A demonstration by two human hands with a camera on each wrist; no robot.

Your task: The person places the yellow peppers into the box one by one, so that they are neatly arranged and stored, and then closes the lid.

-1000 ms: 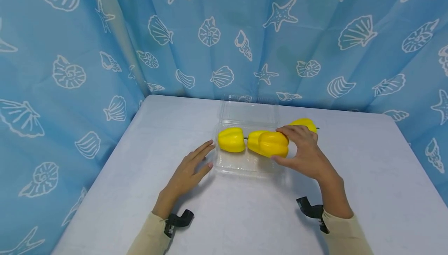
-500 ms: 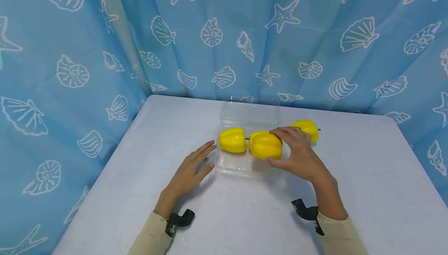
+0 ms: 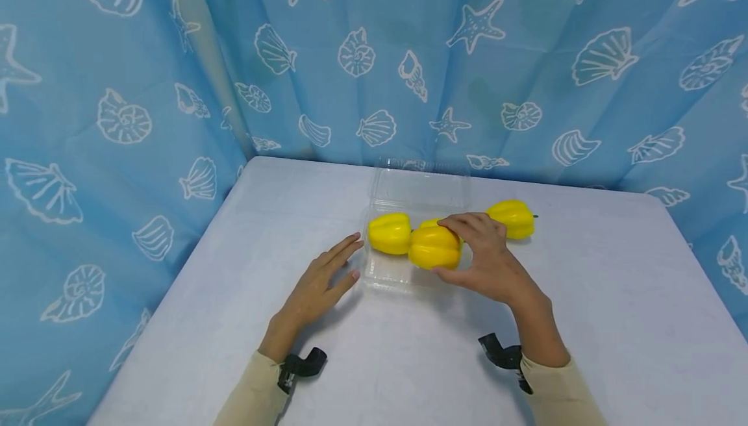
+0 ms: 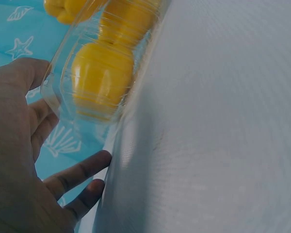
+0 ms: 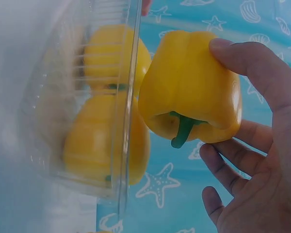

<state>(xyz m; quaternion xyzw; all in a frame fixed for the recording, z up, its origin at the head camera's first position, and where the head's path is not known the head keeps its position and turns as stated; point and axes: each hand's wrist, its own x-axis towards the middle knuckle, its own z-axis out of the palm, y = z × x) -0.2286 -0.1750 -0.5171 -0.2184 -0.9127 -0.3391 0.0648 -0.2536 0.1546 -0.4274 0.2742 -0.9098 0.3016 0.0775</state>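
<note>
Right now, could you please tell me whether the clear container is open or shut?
The container is open: its lid lies folded back toward the curtain, and two peppers sit inside.

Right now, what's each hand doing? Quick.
Left hand: open, fingers extended at the left edge of the clear container.
Right hand: holding a yellow bell pepper between thumb and fingers, above the container.

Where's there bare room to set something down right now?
The table has bare patches right of the right hand, left of the left hand, and on the near side of the clear container. Crowded: the container's middle, with two peppers inside and a held pepper just above; a loose pepper sits beyond the right hand.
</note>
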